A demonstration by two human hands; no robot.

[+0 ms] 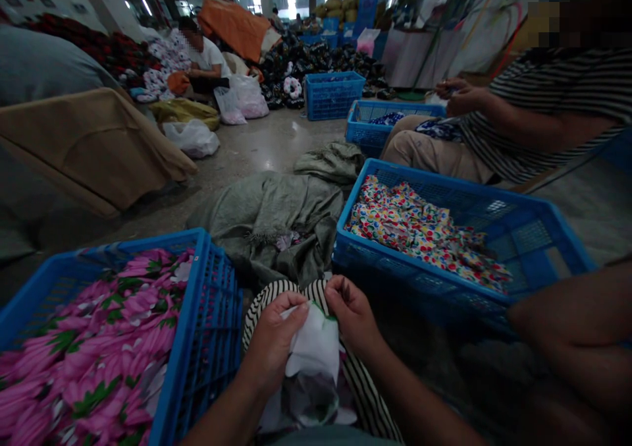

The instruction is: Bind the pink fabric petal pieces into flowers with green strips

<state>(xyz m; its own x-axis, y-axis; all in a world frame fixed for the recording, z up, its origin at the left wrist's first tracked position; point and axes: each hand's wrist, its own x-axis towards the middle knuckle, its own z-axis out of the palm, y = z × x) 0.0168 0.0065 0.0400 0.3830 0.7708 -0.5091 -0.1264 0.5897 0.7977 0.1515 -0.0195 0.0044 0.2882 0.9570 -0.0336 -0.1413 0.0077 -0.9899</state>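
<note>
Over my lap, on black-and-white striped cloth (368,383), hangs a white fabric piece (316,347) with a green edge along its top. My left hand (276,334) pinches its upper left corner between thumb and fingers. On the other side, my right hand (353,314) is closed at the upper right end of the green edge. A small dark shape shows at the right fingertips; I cannot tell what it is. More white and pinkish fabric bunches beneath the piece, near my body.
At left stands a blue crate (201,281) of pink-and-green fabric pieces (113,340). Another blue crate (567,235) at right holds colourful printed fabric (419,228). Grey-green sacking (266,202) lies ahead. A co-worker in a striped shirt (553,103) sits right; another person (205,57) sits farther back.
</note>
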